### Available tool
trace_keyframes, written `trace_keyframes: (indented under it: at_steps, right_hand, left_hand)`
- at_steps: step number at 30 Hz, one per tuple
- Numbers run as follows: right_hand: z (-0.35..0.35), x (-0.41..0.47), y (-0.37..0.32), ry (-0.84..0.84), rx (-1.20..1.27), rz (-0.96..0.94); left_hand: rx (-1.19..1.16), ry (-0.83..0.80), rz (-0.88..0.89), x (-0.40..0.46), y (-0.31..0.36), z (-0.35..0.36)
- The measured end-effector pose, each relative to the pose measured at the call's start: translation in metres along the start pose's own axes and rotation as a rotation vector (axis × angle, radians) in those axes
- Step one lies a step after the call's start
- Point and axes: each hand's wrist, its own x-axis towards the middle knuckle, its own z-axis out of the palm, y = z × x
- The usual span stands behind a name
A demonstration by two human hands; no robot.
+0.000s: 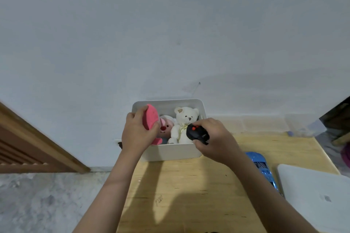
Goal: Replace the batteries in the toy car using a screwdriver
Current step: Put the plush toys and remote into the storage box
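Left hand [137, 132] grips a pink plush toy [152, 117] over the white box [170, 152]. Right hand [216, 138] holds a black remote [198, 132] with red buttons at the box's front right corner. White teddy bear [184, 125] sits inside. Blue toy car [262, 168] lies on the wooden table [189, 185] right of the right forearm, beside a white laptop [314, 195].

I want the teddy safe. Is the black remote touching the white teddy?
Cannot tell. In the head view the black remote overlaps the white teddy, hiding any gap.
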Motion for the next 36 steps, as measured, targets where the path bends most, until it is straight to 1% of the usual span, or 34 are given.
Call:
trace_keyframes:
  at_steps: [7, 13, 18, 21, 24, 26, 28, 30, 32, 36]
  right_hand:
    - [0.027, 0.026, 0.01, -0.124, -0.027, -0.095]
    - [0.035, 0.049, 0.024, -0.311, -0.027, 0.102]
    - [0.041, 0.059, 0.026, -0.413, -0.03, 0.149]
    - [0.043, 0.064, 0.025, -0.494, -0.048, 0.184]
    - [0.047, 0.066, 0.026, -0.523, -0.047, 0.194]
    - [0.047, 0.066, 0.027, -0.518, -0.033, 0.191]
    - [0.045, 0.064, 0.028, -0.472, -0.006, 0.16]
    - [0.043, 0.058, 0.029, -0.374, 0.052, 0.117]
    - [0.041, 0.049, 0.03, -0.239, 0.125, 0.093]
    - [0.037, 0.026, 0.034, -0.037, 0.178, 0.013]
  left_hand:
    - [0.06, -0.013, -0.025, 0.005, -0.012, 0.0]
    - [0.182, -0.054, -0.03, 0.016, -0.017, 0.006]
    - [0.32, -0.175, 0.003, 0.027, -0.021, 0.019]
    - [0.381, -0.261, -0.025, 0.034, -0.024, 0.029]
    - [0.428, -0.274, -0.044, 0.036, -0.026, 0.035]
    - [0.444, -0.256, -0.028, 0.037, -0.027, 0.038]
    - [0.469, -0.269, -0.023, 0.038, -0.029, 0.038]
    - [0.493, -0.307, -0.028, 0.037, -0.029, 0.036]
    - [0.504, -0.329, -0.038, 0.035, -0.026, 0.033]
    - [0.453, -0.315, -0.073, 0.026, -0.02, 0.028]
